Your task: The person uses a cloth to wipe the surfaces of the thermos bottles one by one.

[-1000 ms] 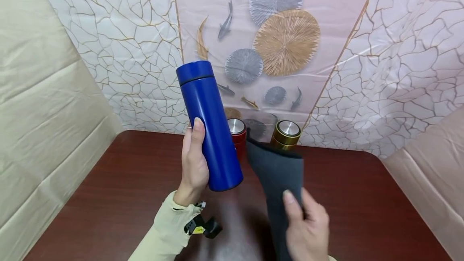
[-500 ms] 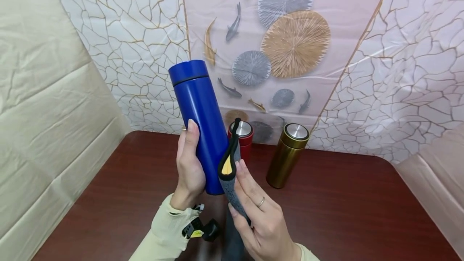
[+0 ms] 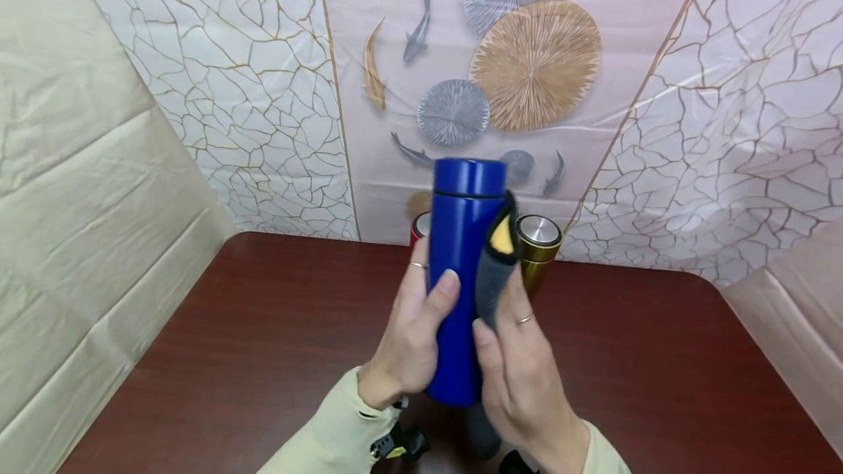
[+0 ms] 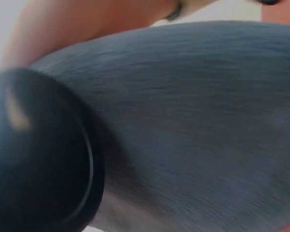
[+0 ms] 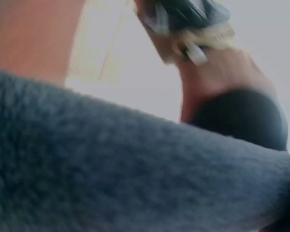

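Note:
My left hand (image 3: pixel 408 331) grips a blue vacuum flask (image 3: pixel 461 240), held nearly upright over the table in the head view. My right hand (image 3: pixel 530 371) pinches a grey fabric sleeve (image 3: pixel 490 291) with a black-edged mouth and yellow lining. The mouth overlaps the flask's right side, below its lid, and the sleeve's lower end hangs under the flask. In the left wrist view the grey fabric sleeve (image 4: pixel 198 121) fills most of the picture, beside the flask's dark round base (image 4: pixel 38 154). The right wrist view shows the fuzzy sleeve (image 5: pixel 111 164) crossing in front of the flask's base (image 5: pixel 246 116).
Behind the hands on the brown table (image 3: pixel 263 313) stand a red flask (image 3: pixel 419 224), mostly hidden, and a gold flask (image 3: pixel 540 240) with a silver-topped lid. A patterned cloth backdrop (image 3: pixel 263 93) rises at the table's back edge.
The blue flask has moved right and down and turned more upright. The right hand brought the sleeve left to the flask, turned its mouth upward, then moved right with it.

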The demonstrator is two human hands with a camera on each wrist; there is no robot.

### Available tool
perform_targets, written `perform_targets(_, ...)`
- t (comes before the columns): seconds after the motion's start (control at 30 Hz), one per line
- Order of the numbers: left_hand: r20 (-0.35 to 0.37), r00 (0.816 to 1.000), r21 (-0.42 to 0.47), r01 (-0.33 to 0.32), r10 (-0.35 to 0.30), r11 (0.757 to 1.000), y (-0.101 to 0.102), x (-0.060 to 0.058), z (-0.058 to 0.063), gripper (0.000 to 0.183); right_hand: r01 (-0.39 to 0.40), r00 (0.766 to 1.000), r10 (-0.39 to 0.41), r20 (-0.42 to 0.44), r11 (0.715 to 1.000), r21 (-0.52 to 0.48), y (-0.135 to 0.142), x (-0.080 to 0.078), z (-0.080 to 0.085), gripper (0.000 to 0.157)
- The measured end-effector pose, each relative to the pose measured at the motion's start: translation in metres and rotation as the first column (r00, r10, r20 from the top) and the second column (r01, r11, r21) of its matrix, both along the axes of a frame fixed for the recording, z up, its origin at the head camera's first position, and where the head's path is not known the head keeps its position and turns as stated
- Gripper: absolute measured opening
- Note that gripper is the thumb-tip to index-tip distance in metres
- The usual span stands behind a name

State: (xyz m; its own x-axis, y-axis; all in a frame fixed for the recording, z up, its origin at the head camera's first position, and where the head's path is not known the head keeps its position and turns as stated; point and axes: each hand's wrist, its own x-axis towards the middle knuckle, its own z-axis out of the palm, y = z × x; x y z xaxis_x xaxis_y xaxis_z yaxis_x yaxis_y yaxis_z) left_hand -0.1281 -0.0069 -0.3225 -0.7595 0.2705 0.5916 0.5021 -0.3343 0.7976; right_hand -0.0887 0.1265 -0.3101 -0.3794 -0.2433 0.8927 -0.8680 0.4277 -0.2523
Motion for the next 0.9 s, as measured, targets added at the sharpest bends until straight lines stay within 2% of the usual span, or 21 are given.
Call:
perform_targets(0.1, -0.056, 0.998, -0.102, 0.024, -0.030, 0.995, 0.008, 0.003, -0.007, 0.049, 0.045, 0.999, -0.046, -0.006, 0.995, -0.091, 0.011, -0.002, 0.009, 0.054)
perform_targets(0.23, -0.095, 0.992, -0.239, 0.058, -0.083, 0.969, 0.016, 0.009, -0.011, 0.054, 0.108, 0.994, -0.111, -0.007, 0.975, -0.193, 0.024, -0.002, 0.017, 0.053)
perform_targets(0.33, -0.109, 0.990, -0.274, 0.057, -0.089, 0.960, 0.017, 0.011, -0.011, 0.055, 0.109, 0.994, -0.112, -0.003, 0.968, -0.226, 0.026, -0.002, 0.017, 0.052)
perform_targets(0.47, -0.099, 0.992, -0.137, 0.058, -0.072, 0.989, 0.009, 0.010, -0.003, 0.051, -0.025, 1.000, 0.024, -0.007, 0.980, -0.197, 0.014, -0.001, 0.004, 0.053)
perform_targets(0.53, -0.079, 0.995, -0.027, 0.054, -0.056, 0.998, -0.001, 0.008, 0.005, 0.050, -0.101, 0.995, 0.098, -0.030, 0.986, -0.132, 0.003, -0.001, -0.006, 0.053)
perform_targets(0.6, -0.049, 0.998, 0.072, 0.032, -0.029, 0.997, -0.012, 0.007, 0.014, 0.049, -0.156, 0.986, 0.154, -0.067, 0.987, -0.039, -0.008, -0.001, -0.016, 0.054)
perform_targets(0.73, -0.010, 0.997, 0.177, -0.072, 0.075, 0.981, -0.038, 0.004, 0.029, 0.050, -0.176, 0.960, 0.199, -0.196, 0.976, 0.129, -0.026, -0.001, -0.032, 0.053)
perform_targets(0.8, 0.012, 0.992, 0.199, -0.124, 0.124, 0.972, -0.049, 0.003, 0.035, 0.050, -0.166, 0.955, 0.202, -0.219, 0.971, 0.171, -0.032, 0.002, -0.039, 0.052)
perform_targets(0.9, 0.078, 0.976, 0.203, -0.214, 0.202, 0.956, -0.064, 0.005, 0.040, 0.045, -0.146, 0.959, 0.189, -0.212, 0.968, 0.204, -0.038, 0.010, -0.047, 0.053)
